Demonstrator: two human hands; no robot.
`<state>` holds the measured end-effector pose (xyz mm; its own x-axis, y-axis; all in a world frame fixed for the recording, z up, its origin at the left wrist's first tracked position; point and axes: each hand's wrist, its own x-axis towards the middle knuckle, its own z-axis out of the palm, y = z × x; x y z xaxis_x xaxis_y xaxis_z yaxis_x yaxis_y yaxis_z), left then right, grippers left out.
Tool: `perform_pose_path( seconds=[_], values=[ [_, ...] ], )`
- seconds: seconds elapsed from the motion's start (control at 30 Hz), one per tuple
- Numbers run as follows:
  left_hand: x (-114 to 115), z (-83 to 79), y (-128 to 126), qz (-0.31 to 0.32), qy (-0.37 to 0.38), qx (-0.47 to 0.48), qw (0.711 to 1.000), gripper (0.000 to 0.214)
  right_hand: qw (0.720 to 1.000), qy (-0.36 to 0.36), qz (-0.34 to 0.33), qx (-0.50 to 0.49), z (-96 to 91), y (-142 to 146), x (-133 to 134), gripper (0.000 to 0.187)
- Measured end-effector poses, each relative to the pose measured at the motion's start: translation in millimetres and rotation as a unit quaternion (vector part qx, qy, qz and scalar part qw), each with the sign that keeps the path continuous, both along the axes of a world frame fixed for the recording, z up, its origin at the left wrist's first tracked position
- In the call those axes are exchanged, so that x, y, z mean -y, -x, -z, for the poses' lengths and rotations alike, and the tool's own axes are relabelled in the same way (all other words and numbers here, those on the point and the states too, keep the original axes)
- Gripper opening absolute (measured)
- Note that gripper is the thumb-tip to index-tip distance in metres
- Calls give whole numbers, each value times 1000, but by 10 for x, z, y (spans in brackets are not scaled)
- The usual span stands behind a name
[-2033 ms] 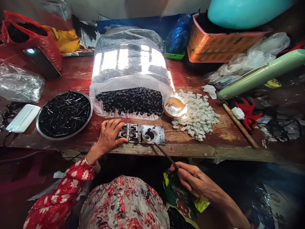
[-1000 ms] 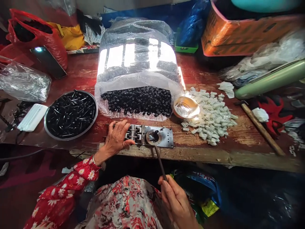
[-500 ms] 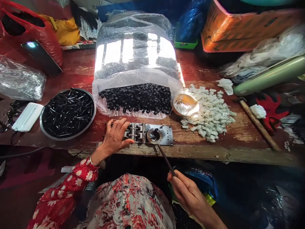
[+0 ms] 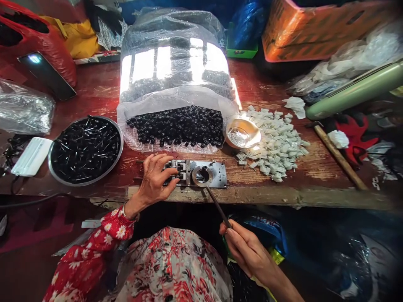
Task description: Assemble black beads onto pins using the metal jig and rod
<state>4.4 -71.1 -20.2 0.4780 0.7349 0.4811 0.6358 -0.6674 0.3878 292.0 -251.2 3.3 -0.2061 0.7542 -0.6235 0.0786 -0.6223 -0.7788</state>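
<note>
At the table's front edge lies a small metal jig (image 4: 215,173), with a clamp-like block at its left and a round metal ring (image 4: 201,175) on its plate. My left hand (image 4: 155,178) rests over the left end of the block, fingers apart; its thumb and forefinger reach across the block's rods. Whether they touch a small part there, I cannot tell. My right hand (image 4: 247,251) is closed around a thin dark lever (image 4: 218,205), whose far end meets the jig just below the ring.
A metal bowl (image 4: 121,156) of black-headed pins stands left. Behind the jig, a clear plastic bag (image 4: 176,93) spills black beads. To the right are a cup (image 4: 253,133) of thin pins, a pile of whitish pieces (image 4: 277,144) and a hammer (image 4: 340,157).
My left forefinger has moved down and right onto the block, near the thumb. My right hand keeps its hold on the lever with little movement. The whole view has shifted slightly.
</note>
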Motion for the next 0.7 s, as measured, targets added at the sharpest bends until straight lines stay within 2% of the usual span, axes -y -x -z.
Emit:
perform_pose_path(
  seconds=[0.3, 0.6, 0.7],
  values=[
    [-85, -65, -93, 53, 57, 27, 997, 8, 1000, 17, 11, -17, 10, 5, 3, 43],
    [-92, -114, -113, 19, 143, 37, 989, 3, 999, 6, -17, -39, 130, -136, -9, 44],
    [-90, -113, -99, 11, 149, 30, 988, 3, 1000, -9, -10, -19, 145, -74, 17, 45]
  ],
)
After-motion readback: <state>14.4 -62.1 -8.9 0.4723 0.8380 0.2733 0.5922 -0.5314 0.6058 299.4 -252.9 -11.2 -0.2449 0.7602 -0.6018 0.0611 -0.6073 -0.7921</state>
